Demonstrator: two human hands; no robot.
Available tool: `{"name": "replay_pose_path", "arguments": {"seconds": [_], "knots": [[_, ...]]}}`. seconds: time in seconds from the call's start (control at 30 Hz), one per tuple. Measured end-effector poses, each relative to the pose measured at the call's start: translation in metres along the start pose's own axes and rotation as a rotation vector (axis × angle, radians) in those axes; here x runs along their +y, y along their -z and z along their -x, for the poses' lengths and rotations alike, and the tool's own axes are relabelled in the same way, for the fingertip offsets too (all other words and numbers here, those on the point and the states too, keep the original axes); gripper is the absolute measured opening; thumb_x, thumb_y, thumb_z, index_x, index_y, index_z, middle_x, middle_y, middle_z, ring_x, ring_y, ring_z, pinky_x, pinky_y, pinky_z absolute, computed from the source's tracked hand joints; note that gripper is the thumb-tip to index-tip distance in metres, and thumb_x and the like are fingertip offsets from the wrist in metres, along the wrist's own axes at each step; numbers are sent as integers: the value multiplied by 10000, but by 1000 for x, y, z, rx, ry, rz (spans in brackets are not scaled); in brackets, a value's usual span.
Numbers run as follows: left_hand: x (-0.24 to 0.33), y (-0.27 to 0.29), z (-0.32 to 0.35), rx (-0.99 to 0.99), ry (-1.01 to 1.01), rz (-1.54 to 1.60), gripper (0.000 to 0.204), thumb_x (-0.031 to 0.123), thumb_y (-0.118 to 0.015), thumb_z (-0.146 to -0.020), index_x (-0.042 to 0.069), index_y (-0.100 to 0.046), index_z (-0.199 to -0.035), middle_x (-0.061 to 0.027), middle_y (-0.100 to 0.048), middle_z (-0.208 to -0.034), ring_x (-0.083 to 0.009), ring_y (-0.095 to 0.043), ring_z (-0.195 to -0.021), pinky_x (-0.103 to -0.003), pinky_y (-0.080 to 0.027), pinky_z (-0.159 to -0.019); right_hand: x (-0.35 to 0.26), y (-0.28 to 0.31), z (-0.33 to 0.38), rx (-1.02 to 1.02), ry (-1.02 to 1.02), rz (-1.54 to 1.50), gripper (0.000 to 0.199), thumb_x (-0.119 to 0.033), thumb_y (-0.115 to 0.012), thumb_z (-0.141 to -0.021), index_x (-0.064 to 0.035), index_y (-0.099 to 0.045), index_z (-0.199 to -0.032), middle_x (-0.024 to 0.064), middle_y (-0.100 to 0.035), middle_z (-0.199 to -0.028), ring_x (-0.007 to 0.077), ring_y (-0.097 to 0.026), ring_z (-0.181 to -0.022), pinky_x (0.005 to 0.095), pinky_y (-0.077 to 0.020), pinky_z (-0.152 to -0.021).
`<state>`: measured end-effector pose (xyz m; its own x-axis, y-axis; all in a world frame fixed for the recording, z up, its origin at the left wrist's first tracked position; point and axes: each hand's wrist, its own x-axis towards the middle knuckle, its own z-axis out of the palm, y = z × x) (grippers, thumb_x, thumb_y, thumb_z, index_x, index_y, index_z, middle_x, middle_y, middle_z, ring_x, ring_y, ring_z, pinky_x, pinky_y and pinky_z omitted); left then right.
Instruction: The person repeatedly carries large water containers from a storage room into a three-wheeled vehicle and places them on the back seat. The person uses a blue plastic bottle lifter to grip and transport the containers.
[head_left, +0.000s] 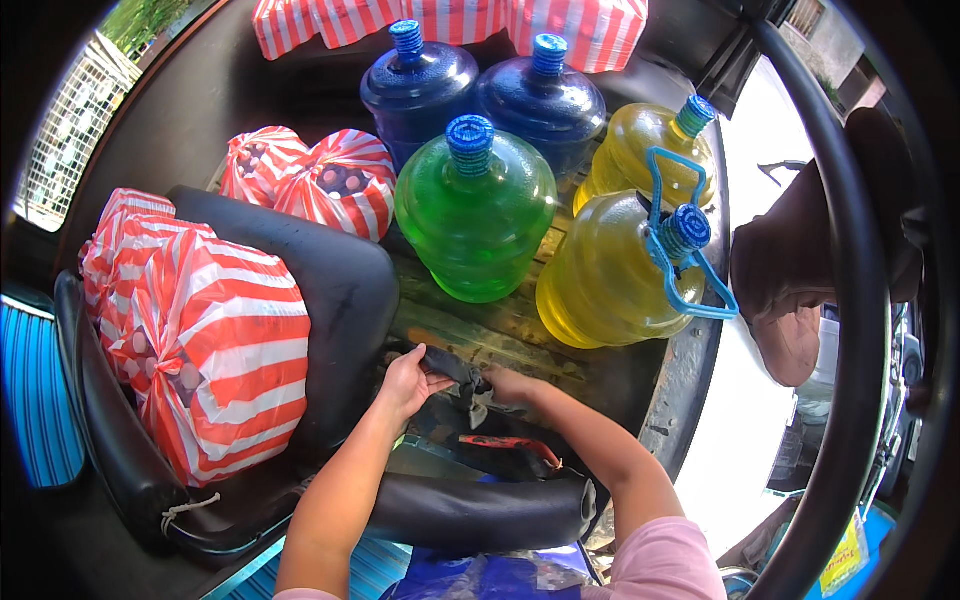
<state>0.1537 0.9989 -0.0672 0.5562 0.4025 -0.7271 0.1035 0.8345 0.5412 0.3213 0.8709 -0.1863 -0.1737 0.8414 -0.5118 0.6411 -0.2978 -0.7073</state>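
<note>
My left hand [406, 382] grips one end of a black strap [452, 364] low in the middle of the view. My right hand [508, 386] holds the strap's other part, beside a small metal buckle [478, 408]. Both hands work just above a black rubber roll [480, 512] and a red-edged black piece [505, 445]. Directly beyond the hands lie worn wooden floor planks [480, 335]. A green water jug [475, 215] with a blue cap stands on them.
Two dark blue jugs [545, 100] stand at the back, two yellow jugs [610, 270] at the right, one with a blue carry handle. Red-and-white striped bags [215, 350] fill a black seat [345, 290] at left. More striped bags [330, 180] lie behind. Another person [800, 270] is at right.
</note>
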Motion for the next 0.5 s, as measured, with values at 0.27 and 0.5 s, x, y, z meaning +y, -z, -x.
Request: {"name": "replay_pose_path", "arguments": {"seconds": [0.27,0.5], "knots": [[13,4,2,-22,-37,116,361,280,-353,-1017,-12,-551,-1098,-174,-657,-1062,-340,-645,-1005,-498,-488,-921,-6,-5,46,60,6,-705,433,-215,-755,-768,-24,-608,-1127,87,-652,-1029,180,-584,-956,312,-466,-867],[-4,-5,0,-34,35,-117,272,200,-422,-974,10,-561,-1110,-167,-644,-1084,-303,-623,-1047,-440,-485,-928,5,63,190,535,-173,-538,360,-208,-748,-728,-64,-622,-1033,152,-695,-886,250,-678,-818,351,-513,-744]]}}
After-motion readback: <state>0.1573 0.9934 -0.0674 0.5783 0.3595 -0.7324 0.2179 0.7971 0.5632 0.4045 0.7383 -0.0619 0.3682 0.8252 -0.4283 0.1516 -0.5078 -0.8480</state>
